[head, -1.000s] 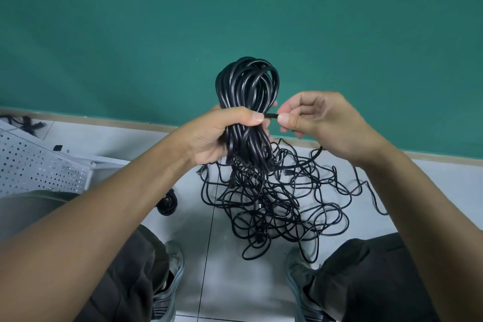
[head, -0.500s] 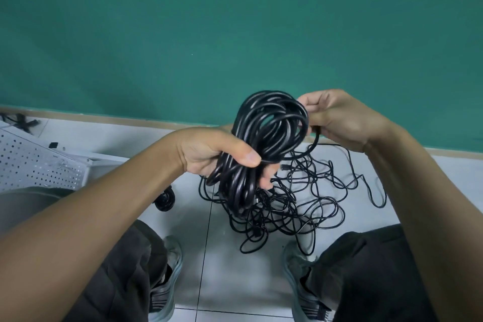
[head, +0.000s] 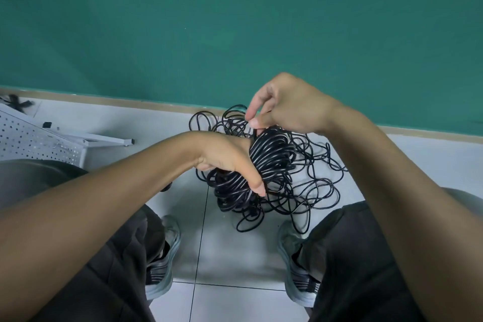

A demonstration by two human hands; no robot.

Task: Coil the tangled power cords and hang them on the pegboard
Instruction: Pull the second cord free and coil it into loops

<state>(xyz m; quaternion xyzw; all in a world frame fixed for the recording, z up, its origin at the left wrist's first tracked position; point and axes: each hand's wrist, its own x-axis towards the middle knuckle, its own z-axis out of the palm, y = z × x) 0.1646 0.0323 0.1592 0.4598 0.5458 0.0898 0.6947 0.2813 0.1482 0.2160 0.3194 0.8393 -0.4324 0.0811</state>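
A thick coil of black power cord (head: 271,157) hangs low above the floor, lying almost sideways. My left hand (head: 230,162) grips the coil around its middle, thumb on top. Just above the coil's upper end, my right hand (head: 285,107) pinches a strand of the cord between thumb and forefinger. Under both hands a tangle of loose black cord (head: 308,191) sprawls over the white floor tiles. The white pegboard (head: 28,138) lies tilted at the far left.
A green wall (head: 235,21) with a tan baseboard rises behind the tangle. My knees and grey shoes (head: 162,256) frame the floor below. More black cord (head: 15,102) lies at the far left by the wall. A small black piece (head: 47,124) sits near the pegboard.
Both hands dropped lower toward the floor. The coil tipped from upright to nearly sideways in my left hand. My right hand moved over the coil's top and now pinches a strand there.
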